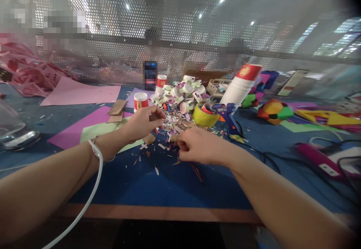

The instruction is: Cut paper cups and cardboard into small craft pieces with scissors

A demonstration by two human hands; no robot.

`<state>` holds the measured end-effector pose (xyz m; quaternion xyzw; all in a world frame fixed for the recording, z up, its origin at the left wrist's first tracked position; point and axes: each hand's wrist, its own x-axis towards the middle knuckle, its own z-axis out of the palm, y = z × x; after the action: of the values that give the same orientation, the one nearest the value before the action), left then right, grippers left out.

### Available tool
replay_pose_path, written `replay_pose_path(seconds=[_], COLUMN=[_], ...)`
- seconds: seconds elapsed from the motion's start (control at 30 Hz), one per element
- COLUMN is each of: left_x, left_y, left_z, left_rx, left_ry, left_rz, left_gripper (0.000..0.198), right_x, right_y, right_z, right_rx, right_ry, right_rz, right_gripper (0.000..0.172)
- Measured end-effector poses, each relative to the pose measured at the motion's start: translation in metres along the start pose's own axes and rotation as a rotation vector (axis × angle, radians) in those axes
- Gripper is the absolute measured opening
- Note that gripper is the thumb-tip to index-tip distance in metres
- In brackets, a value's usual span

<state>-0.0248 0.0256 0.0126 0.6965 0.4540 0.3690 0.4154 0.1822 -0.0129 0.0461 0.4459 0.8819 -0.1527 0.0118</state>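
Note:
My left hand point(142, 123) hovers over a heap of paper and cardboard scraps point(172, 126) on the blue table point(158, 183), its fingers pinched on a small brown piece. My right hand point(197, 145) is curled closed just to the right, pinching a small cardboard bit at its fingertips; a thin dark stick shows beneath it. The two hands are a few centimetres apart. A white cable point(84, 204) runs along my left wrist.
Behind the scraps lie a pile of cut cup rings point(183, 91), red-and-white cups point(140, 100), a stack of paper cups point(239, 85), a yellow tape roll point(204, 117), a blue glue gun point(228, 115), coloured paper sheets point(81, 128) and a multicoloured paper ball point(273, 110). A perforated screen stands at the back.

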Motion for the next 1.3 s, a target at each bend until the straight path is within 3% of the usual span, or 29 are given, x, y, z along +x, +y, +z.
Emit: replay_pose_path(seconds=[0.2, 0.37, 0.5, 0.7, 0.93, 1.3], left_x=[-0.004, -0.006, -0.006, -0.008, -0.012, -0.015], left_y=[0.006, 0.011, 0.009, 0.010, 0.014, 0.012], left_z=[0.002, 0.009, 0.018, 0.024, 0.025, 0.028], left_rx=[0.134, 0.097, -0.075, -0.512, -0.738, -0.628], left_ry=[-0.110, -0.202, -0.249, -0.331, -0.286, -0.081], left_rz=[-0.113, -0.132, -0.145, -0.297, -0.288, -0.155], left_gripper=[0.019, 0.034, 0.036, 0.032, 0.028, 0.025], right_x=[0.000, 0.001, 0.003, 0.008, 0.011, 0.014], right_y=[0.010, 0.012, 0.012, 0.015, 0.017, 0.017], right_z=[-0.002, -0.004, -0.001, 0.008, 0.012, 0.009], right_rx=[0.005, 0.094, 0.186, 0.235, 0.325, 0.480], right_ry=[0.122, 0.249, 0.358, 0.468, 0.548, 0.579], right_rz=[-0.021, -0.017, -0.061, -0.160, -0.204, -0.160], right_gripper=[0.016, 0.012, 0.009, 0.011, 0.011, 0.007])
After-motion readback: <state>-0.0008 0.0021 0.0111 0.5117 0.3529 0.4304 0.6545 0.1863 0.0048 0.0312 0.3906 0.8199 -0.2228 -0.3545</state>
